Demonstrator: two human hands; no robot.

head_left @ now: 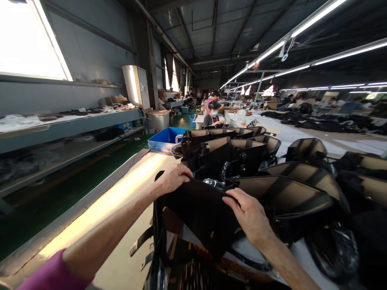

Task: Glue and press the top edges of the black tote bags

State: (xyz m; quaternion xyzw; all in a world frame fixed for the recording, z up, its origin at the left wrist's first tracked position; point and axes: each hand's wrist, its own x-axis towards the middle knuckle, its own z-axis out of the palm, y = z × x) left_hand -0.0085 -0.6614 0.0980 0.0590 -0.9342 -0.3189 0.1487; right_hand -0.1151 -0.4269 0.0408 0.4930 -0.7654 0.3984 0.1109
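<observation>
A black handbag (199, 213) stands in front of me, with straps and metal fittings hanging at its left side. My left hand (174, 178) is closed over the far left part of its upper edge. Farther right along that same edge, my right hand (249, 215) pinches the black panel between thumb and fingers. Dark patterned material shows below the panel, too shadowed to make out. Just past my right hand sits an open black bag with a beige lining (284, 193). Clear plastic wrapping (215, 183) lies behind the edge between my hands.
Several more black bags (211, 153) crowd the table ahead and right. A blue bin (166, 139) stands beyond the table's far left end. Along the left wall runs a long shelf bench (75, 125) across a green floor aisle (130, 151). A co-worker (214, 117) sits ahead.
</observation>
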